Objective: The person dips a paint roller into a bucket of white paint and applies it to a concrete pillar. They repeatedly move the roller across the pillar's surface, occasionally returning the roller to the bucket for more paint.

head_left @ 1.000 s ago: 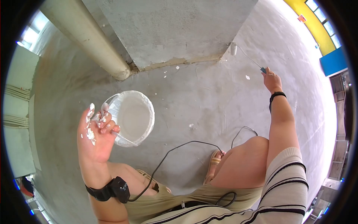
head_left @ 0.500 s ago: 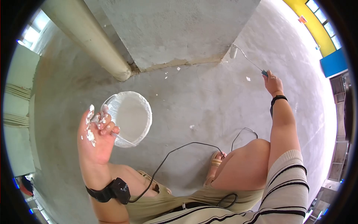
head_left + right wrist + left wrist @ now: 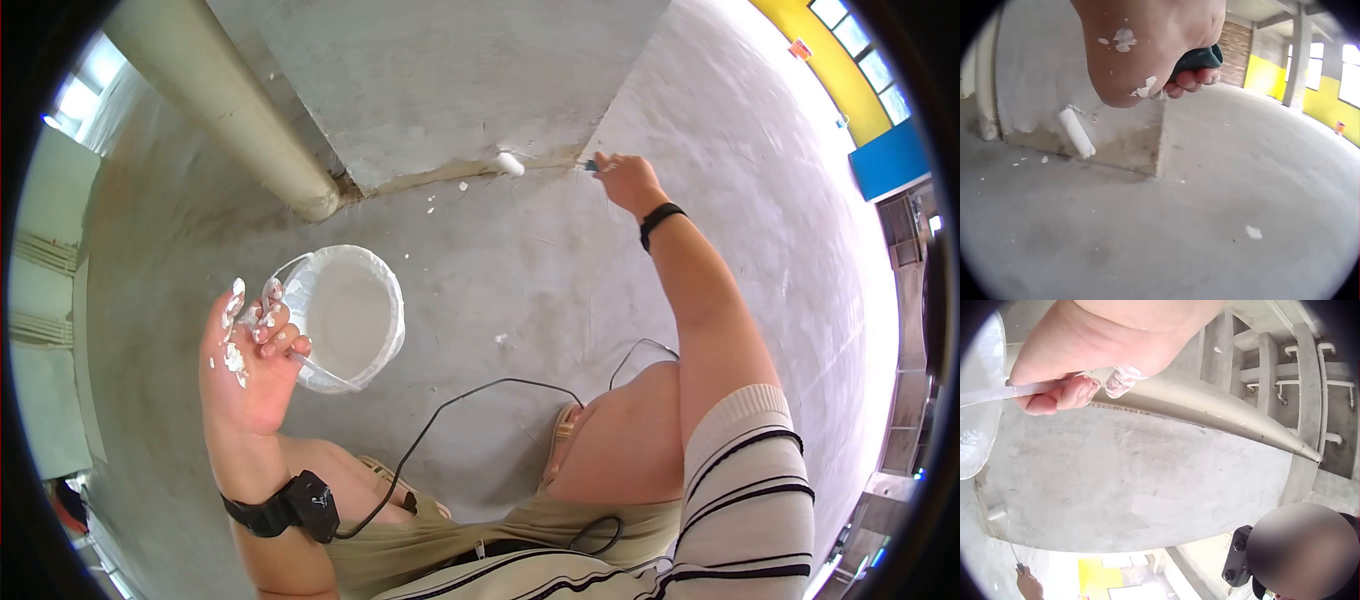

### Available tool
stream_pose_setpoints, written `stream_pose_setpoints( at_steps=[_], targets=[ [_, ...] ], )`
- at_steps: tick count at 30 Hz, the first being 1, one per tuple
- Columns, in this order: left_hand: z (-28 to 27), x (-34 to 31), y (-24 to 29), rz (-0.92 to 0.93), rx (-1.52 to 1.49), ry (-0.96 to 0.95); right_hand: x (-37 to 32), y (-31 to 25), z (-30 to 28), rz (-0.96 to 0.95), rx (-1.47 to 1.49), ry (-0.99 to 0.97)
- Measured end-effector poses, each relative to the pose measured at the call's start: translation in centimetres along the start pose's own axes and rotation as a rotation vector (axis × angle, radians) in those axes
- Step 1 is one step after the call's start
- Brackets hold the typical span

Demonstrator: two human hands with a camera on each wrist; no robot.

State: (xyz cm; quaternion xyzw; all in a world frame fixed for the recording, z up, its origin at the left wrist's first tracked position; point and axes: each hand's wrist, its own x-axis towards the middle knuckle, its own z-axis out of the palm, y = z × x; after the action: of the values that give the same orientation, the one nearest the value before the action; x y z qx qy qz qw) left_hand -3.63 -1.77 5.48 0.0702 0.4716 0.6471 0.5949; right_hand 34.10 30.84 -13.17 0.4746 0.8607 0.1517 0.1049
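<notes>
My left hand (image 3: pixel 250 375), spotted with white paint, curls its fingers round the handle (image 3: pixel 1016 392) of a white bucket (image 3: pixel 399 320). Pale paint fills the inside of the bucket, which is tilted. On the right, my right hand (image 3: pixel 632 185) grips the dark green handle (image 3: pixel 1196 64) of a paint roller (image 3: pixel 1077 133). Its white sleeve overlaps the bottom edge of a grey wall block (image 3: pixel 450 85), where a bare brownish strip runs just above the floor. White paint flecks mark the right hand in the right wrist view.
A thick pale pipe (image 3: pixel 230 110) meets the floor left of the block. White drips dot the concrete floor (image 3: pixel 500 240). A black cable (image 3: pixel 440 410) loops over the knees from the left wrist camera. Another person's blurred head (image 3: pixel 1300 550) fills the left wrist view's lower right.
My right hand has swung left with the roller, whose sleeve moved from the block's right corner to along its bottom edge. The left hand still holds the bucket.
</notes>
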Motion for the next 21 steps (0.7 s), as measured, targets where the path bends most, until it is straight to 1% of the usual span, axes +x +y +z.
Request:
stream_pose_setpoints(
  at_steps=[3,5,6,7,9,10,11,13,15,21],
  targets=[
    [-0.2,0.1,0.2,-0.014,-0.019,0.004,0.5,-0.6,-0.7,-0.041,-0.012,0.025],
    [-0.4,0.1,0.2,-0.01,-0.03,0.001,-0.6,1.7,0.7,-0.004,-0.01,0.06],
    [-0.4,0.1,0.2,-0.007,-0.027,0.003,-1.8,3.3,1.7,-0.001,-0.006,0.149],
    [-0.4,0.1,0.2,-0.004,-0.027,0.006,-2.9,4.8,2.2,0.032,-0.011,0.155],
    [-0.4,0.2,0.1,-0.004,-0.025,0.012,-5.1,7.3,3.1,0.132,0.006,0.123],
    [-0.4,0.2,0.1,-0.002,-0.019,0.02,-6.5,7.7,2.7,0.212,0.077,0.115],
    [-0.4,0.2,0.1,0.0,-0.014,0.027,-7.4,8.0,3.0,0.212,0.078,0.11],
    [-0.5,0.3,0.0,0.005,-0.001,0.023,-8.8,9.0,3.3,0.369,0.119,0.1],
    [-0.5,0.3,-0.1,0.013,0.008,0.017,-9.3,9.3,3.2,0.382,0.123,0.087],
    [-0.7,0.3,0.0,0.009,-0.017,0.02,-8.8,7.9,2.7,0.444,0.091,-0.01]
  ],
)
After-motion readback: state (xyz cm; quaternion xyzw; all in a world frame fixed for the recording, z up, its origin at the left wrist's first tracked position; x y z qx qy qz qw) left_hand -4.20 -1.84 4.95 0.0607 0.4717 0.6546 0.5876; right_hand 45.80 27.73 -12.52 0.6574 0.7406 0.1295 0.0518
